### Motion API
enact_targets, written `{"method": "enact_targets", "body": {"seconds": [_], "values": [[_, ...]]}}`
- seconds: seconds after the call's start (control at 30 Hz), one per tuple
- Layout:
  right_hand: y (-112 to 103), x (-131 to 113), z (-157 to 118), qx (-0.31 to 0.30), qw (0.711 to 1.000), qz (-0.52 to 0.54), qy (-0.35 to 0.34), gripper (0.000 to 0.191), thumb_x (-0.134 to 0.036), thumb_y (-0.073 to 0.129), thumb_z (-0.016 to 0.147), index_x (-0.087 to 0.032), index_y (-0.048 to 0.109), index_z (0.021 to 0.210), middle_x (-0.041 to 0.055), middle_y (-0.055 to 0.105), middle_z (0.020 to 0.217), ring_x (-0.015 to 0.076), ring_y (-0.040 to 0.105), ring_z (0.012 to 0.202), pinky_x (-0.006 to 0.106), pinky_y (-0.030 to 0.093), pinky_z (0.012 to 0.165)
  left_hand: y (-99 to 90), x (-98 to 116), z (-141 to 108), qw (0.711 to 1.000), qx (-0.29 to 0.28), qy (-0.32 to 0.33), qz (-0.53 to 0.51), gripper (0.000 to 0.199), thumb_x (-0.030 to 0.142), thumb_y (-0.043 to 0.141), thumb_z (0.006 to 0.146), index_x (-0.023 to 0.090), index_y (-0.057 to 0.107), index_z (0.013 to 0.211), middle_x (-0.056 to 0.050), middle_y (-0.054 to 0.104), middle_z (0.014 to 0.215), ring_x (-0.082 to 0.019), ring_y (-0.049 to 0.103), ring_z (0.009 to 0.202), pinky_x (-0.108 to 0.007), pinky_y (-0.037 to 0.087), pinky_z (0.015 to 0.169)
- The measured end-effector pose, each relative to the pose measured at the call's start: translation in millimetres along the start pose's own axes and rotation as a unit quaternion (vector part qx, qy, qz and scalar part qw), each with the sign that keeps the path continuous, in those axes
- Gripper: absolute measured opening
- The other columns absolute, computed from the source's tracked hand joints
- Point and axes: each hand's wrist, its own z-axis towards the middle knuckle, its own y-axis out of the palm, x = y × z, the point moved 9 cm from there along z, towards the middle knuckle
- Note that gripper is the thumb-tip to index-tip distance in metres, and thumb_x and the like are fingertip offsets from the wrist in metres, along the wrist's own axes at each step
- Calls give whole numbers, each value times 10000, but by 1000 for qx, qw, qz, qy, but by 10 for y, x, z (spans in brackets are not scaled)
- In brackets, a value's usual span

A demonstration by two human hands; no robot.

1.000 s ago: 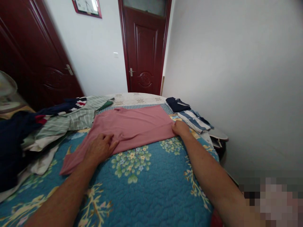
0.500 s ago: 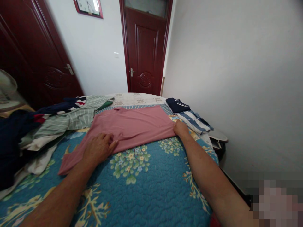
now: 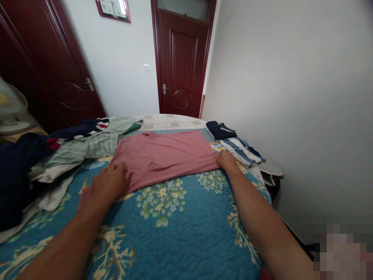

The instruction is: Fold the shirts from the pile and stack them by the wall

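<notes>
A pink shirt (image 3: pixel 171 149) lies spread sideways across the blue floral quilt (image 3: pixel 192 221), with a few creases along its near side. My left hand (image 3: pixel 112 179) rests on the shirt's left part near the sleeve, fingers slightly bent and apart, palm down. The sleeve is partly covered by this hand and forearm. At the other end, my right hand (image 3: pixel 226 158) is closed on the shirt's near right corner; the fingertips are hidden from view.
Rumpled clothes, among them a green striped shirt (image 3: pixel 87 149) and dark navy garments (image 3: pixel 17 175), are heaped on the left. Folded on the right are a navy garment (image 3: pixel 220 130) and a blue-and-white striped one (image 3: pixel 241 151). A wall (image 3: pixel 291 77) rises beyond the right edge.
My left hand has slid left along the shirt toward its sleeve. My right hand keeps hold of the corner. The whole view has shifted slightly.
</notes>
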Motion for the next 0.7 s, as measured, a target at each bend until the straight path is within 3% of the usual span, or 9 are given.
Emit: {"method": "enact_targets", "body": {"seconds": [0.1, 0.23, 0.37, 0.5, 0.57, 0.7], "values": [[26, -6, 18, 11, 1000, -2, -9, 489, -387, 463, 1069, -69, 738, 1317, 274, 736, 1309, 330, 698, 1287, 382, 503, 1093, -34, -270, 2, 994, -25, -64, 83, 658, 617, 409, 991, 101, 693, 1283, -320, 696, 1294, -516, 658, 1186, -617, 506, 968], [47, -26, 34, 11, 1000, -6, -14, 563, -488, 443, 1075, -67, 742, 1301, 272, 736, 1305, 346, 696, 1281, 399, 502, 1089, 94, -452, 45, 991, -73, -86, 71, 625, 555, 336, 1038, 97, 680, 1288, -310, 730, 1254, -459, 715, 1136, -533, 535, 941], [27, -63, 23, 11, 999, -27, -26, 510, -455, 455, 1077, -88, 743, 1285, 249, 747, 1296, 326, 698, 1276, 380, 499, 1078, 142, -457, 119, 994, -58, -61, 76, 548, 441, 313, 1055, 96, 679, 1273, -309, 743, 1204, -437, 725, 1135, -508, 537, 940], [14, -73, -24, 7, 999, -38, -24, 508, -451, 451, 1083, -76, 736, 1273, 244, 746, 1290, 334, 699, 1262, 380, 510, 1056, 40, -500, 151, 996, 8, -74, 53, 552, 454, 294, 1061, 106, 676, 1254, -293, 751, 1160, -431, 737, 1084, -498, 553, 890], [-12, -82, -67, 12, 999, -45, -19, 503, -440, 458, 1081, -66, 725, 1285, 252, 743, 1276, 349, 702, 1243, 403, 516, 1047, 36, -496, 151, 997, 13, -65, 42, 556, 470, 298, 1056, 115, 687, 1234, -291, 752, 1157, -442, 736, 1073, -512, 555, 876], [-206, -287, -219, 91, 993, -60, -50, 430, -337, 467, 1073, -80, 679, 1346, 255, 707, 1305, 347, 681, 1233, 421, 505, 1045, 6, -422, 122, 999, 7, -39, 25, 529, 424, 327, 1031, 107, 712, 1208, -303, 741, 1184, -461, 722, 1063, -537, 546, 869]]}}
